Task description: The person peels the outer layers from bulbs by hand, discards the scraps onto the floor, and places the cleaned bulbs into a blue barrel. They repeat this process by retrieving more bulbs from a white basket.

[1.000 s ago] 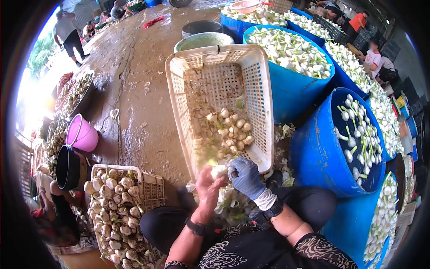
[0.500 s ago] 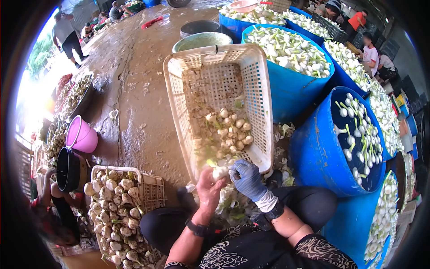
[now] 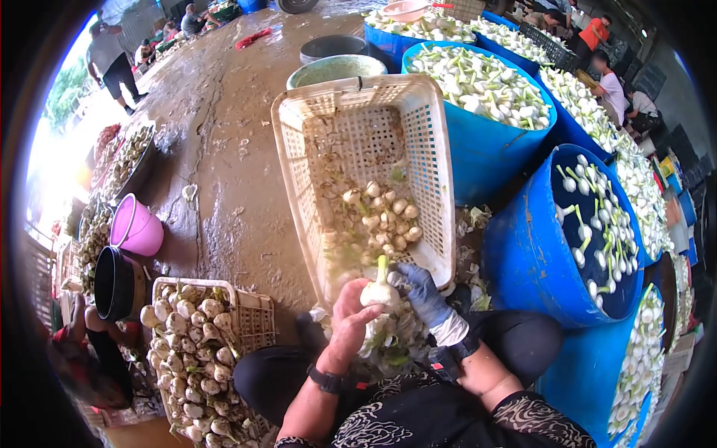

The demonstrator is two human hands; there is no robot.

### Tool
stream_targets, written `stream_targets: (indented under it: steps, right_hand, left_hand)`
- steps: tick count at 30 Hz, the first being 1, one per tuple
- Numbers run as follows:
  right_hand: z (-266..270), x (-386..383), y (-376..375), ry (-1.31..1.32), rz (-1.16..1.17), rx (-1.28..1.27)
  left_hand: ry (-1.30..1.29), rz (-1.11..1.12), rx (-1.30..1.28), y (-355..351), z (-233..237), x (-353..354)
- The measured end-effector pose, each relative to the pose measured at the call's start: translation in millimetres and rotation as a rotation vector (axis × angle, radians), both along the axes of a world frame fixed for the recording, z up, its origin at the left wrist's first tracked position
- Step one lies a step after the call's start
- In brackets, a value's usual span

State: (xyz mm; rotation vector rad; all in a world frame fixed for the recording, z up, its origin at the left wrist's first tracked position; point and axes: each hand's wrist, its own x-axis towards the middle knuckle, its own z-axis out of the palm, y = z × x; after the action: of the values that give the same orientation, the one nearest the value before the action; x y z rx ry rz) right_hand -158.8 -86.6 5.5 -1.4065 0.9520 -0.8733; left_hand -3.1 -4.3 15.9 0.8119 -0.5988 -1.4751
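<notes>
A white garlic bulb [image 3: 380,294] with a short green stem pointing up is held in my bare left hand [image 3: 350,317], its fingers wrapped round the bulb's left side. My right hand [image 3: 423,296], in a grey-blue glove, is closed close to the bulb's right side; whatever its fingertips grip is too small to make out. Both hands are over the near end of a pale plastic crate [image 3: 442,160], which holds a heap of garlic bulbs [image 3: 389,216] and dirt. Loose peelings [image 3: 392,340] lie below my hands.
Blue tubs [image 3: 523,239] of peeled garlic stand at the right. A second crate [image 3: 254,317], full of unpeeled bulbs, is at the lower left, near a pink bucket [image 3: 140,228] and black bucket [image 3: 116,284]. Round tubs [image 3: 336,71] stand beyond the crate. Several people are around.
The bulb has turned so its stem points up and has moved slightly right. My right hand has rotated and shifted a little. A person at the upper right has changed posture.
</notes>
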Motion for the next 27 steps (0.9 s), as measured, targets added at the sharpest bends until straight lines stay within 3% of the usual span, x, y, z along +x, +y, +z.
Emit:
stream_targets:
  steps: [2,4,6,9,11,12,14,18,20,25,27]
  right_hand:
    - [15,3,1,0.032,0.025,-0.063]
    - [18,9,1,0.036,0.005,-0.117]
    - [15,11,-1,0.048,0.002,-0.156]
    - [4,11,-3,0.0,0.024,-0.102]
    - [-8,16,-1,0.036,0.035,-0.222]
    - [-7,15,-1,0.037,0.033,-0.221]
    - [-4,16,-2,0.299,0.045,-0.213]
    - [-9,17,1,0.084,0.013,-0.3]
    - [-1,12,2,0.049,0.031,-0.28]
    - [7,2,-1,-0.105,0.112,-0.249]
    - [13,-10,-2,0.449,0.177,-0.453]
  left_hand:
    - [0.029,-0.028,0.031,1,0,-6]
    - [0.243,-0.019,0.101,2,8,-12]
    - [0.192,-0.016,0.101,3,2,-11]
    - [-0.009,0.071,0.089,2,-7,-10]
    - [-0.349,0.155,-0.083,0,-14,-12]
    - [-0.348,0.152,-0.083,-1,-11,-13]
    - [-0.169,0.146,0.031,-2,-5,-12]
    - [-0.186,0.151,0.015,0,-1,-6]
    - [0.029,0.146,0.043,-1,5,-2]
    - [0.151,0.119,-0.009,-3,0,0]
    - [0.3,0.054,0.095,-2,-3,5]
